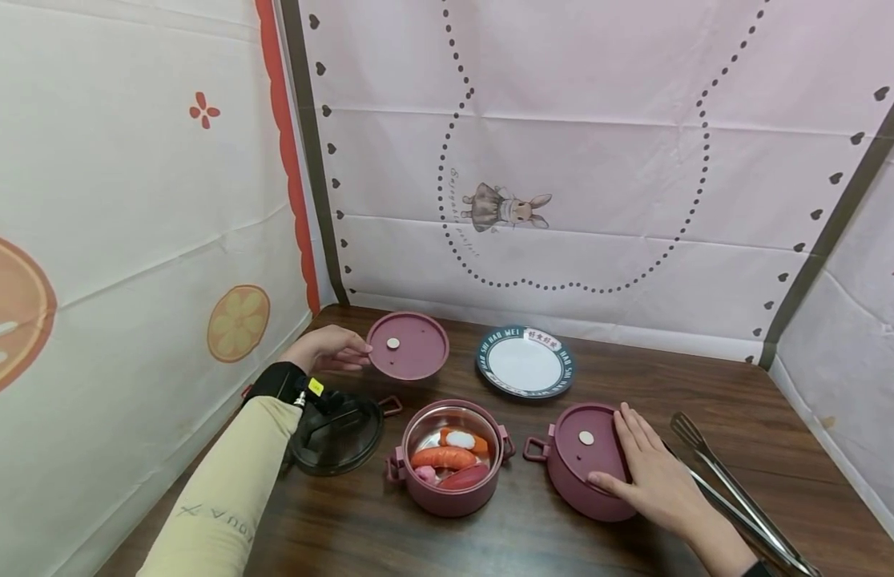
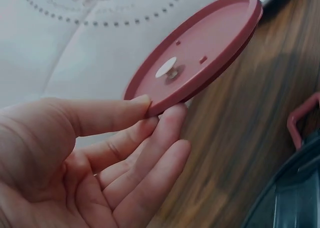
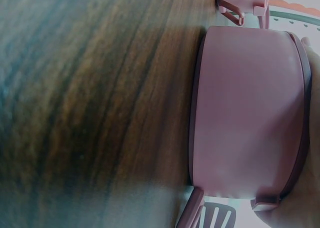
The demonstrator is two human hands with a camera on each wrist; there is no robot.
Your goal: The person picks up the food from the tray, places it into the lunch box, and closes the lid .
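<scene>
My left hand (image 1: 324, 349) pinches the near edge of a loose pink lid (image 1: 408, 346) between thumb and fingers (image 2: 165, 119), and the lid (image 2: 200, 48) is tilted up off the wooden table (image 1: 432, 545). An open pink pot (image 1: 450, 458) with sausage and other food pieces stands at the centre front. To its right stands a second pink pot (image 1: 582, 463) with its lid on. My right hand (image 1: 645, 473) rests flat on that lid, thumb against the rim. In the right wrist view the closed pot (image 3: 245, 113) fills the frame's right side.
A dark see-through lid (image 1: 336, 434) lies beside my left forearm. A white plate with a dark rim (image 1: 525, 362) sits behind the pots. Metal tongs (image 1: 735, 497) lie at the right. Cloth walls close in the table's left, back and right sides.
</scene>
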